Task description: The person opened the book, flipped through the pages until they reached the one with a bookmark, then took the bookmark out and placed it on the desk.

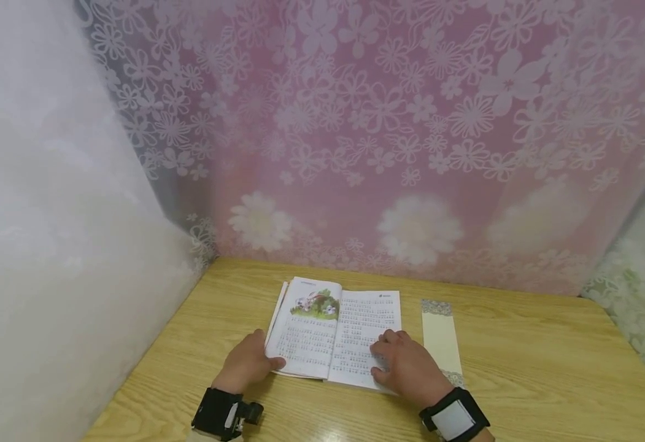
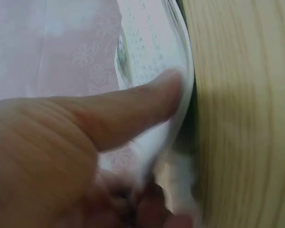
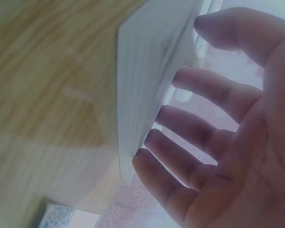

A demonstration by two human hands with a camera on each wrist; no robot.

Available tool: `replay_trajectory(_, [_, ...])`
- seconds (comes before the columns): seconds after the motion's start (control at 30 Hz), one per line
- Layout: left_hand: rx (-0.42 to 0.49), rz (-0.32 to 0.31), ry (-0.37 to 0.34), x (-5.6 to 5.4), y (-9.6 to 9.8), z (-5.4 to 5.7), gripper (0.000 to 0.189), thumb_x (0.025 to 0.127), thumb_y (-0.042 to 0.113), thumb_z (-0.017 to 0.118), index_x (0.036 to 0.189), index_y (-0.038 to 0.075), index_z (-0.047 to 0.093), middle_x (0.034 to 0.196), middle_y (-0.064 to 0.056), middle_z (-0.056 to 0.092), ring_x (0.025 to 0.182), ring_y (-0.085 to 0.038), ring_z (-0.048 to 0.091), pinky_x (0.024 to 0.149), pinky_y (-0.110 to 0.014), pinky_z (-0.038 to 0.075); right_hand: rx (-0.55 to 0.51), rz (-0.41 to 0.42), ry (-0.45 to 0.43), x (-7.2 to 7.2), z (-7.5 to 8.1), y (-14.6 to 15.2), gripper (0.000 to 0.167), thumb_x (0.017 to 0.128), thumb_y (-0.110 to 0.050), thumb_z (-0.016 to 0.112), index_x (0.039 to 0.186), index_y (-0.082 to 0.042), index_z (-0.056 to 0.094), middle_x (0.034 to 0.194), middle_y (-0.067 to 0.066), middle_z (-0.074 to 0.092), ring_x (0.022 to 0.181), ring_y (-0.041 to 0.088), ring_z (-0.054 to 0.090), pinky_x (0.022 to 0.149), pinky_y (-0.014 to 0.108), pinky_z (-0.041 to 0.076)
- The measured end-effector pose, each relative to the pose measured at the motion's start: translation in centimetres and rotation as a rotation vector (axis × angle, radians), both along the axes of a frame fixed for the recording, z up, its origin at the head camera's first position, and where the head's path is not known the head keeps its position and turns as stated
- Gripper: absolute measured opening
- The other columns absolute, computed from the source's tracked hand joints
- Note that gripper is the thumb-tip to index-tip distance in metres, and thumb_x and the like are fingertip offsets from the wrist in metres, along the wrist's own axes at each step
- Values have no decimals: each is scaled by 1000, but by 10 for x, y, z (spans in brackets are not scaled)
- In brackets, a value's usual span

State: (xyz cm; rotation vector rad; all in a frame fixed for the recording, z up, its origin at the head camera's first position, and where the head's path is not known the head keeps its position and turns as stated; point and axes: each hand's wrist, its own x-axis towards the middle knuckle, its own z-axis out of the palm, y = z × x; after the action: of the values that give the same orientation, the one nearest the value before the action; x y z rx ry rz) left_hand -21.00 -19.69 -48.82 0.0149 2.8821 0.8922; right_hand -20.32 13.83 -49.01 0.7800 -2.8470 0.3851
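Observation:
An open book [image 1: 355, 331] lies on the table, a coloured picture at the top of its left page and printed text on both pages. At its lower left edge, my left hand [image 1: 247, 362] grips the page side. In the left wrist view, the thumb of that hand [image 2: 52, 137] lies on top of the curved pages [image 2: 147, 47], with the other fingers blurred beneath. My right hand [image 1: 410, 368] rests its fingertips on the right page. The right wrist view shows its relaxed, slightly spread fingers [image 3: 199, 128] touching the book's surface beside the thick page block [image 3: 137, 80].
A cream paper strip [image 1: 440, 337] with lace-patterned ends lies right of the book, partly behind my right hand. The wood-grain table [image 1: 543, 362] meets a pink floral curtain [image 1: 344, 184] at the back and a pale covering [image 1: 79, 245] on the left.

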Motion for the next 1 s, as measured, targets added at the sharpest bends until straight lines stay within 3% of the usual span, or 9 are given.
replay_trajectory(0.1, [56,-72,126,-2,-2,3,43,92,20,80,121,0,56,99,-6,59,82,-18,54,75,-40,48,12,-8,-8,0,0,1,33,85,-33,84,111,-14,78,103,-1,64,100,22,63,88,42,57])
replay_trajectory(0.23, [151,-175,283,-4,7,19,32,99,13,69,126,6,55,101,0,65,84,-13,58,76,-35,50,16,-17,-8,1,0,2,34,85,-32,85,113,-14,78,103,0,64,101,23,63,87,42,57])
replay_trajectory(0.33, [239,-256,346,-2,23,34,33,101,13,63,133,10,56,108,1,69,88,-10,62,77,-33,53,7,-19,-18,2,-2,1,35,86,-31,84,115,-12,78,107,2,66,104,25,63,90,43,57])
replay_trajectory(0.43, [307,-349,404,-1,47,41,36,103,15,61,138,10,59,117,-1,71,100,-12,66,84,-36,57,-12,-13,-39,3,-4,1,38,87,-31,83,119,-11,77,117,8,68,111,29,64,96,46,55])
replay_trajectory(0.53, [330,-460,438,-3,76,38,37,105,21,60,140,11,62,127,-2,69,113,-14,66,94,-38,57,-53,30,-92,3,-3,7,37,91,-28,79,122,-8,75,127,13,67,120,33,62,99,50,54])
replay_trajectory(0.67, [312,-626,385,-8,108,22,40,108,36,55,143,18,61,132,2,64,111,-13,62,93,-29,53,-215,75,-308,-3,7,33,26,103,-25,64,122,-9,72,128,10,67,115,29,64,92,46,56])
replay_trajectory(0.77, [297,-712,337,-11,121,10,41,109,42,52,143,20,62,134,0,60,112,-14,59,92,-26,51,-359,-12,-464,-15,15,58,23,109,-26,54,115,-13,72,110,5,69,87,21,63,74,37,52])
replay_trajectory(0.83, [267,-743,333,-13,127,4,40,109,42,52,141,20,64,139,-1,58,122,-14,58,99,-28,51,-406,-92,-491,-24,18,70,24,110,-25,52,110,-13,72,98,4,68,73,17,54,66,33,44])
replay_trajectory(1.0, [136,-833,365,-16,137,-4,37,108,42,55,134,21,71,138,0,64,127,-12,58,107,-28,47,-391,-218,-504,-38,14,78,25,109,-21,52,116,-5,69,94,6,66,69,17,53,61,34,44])
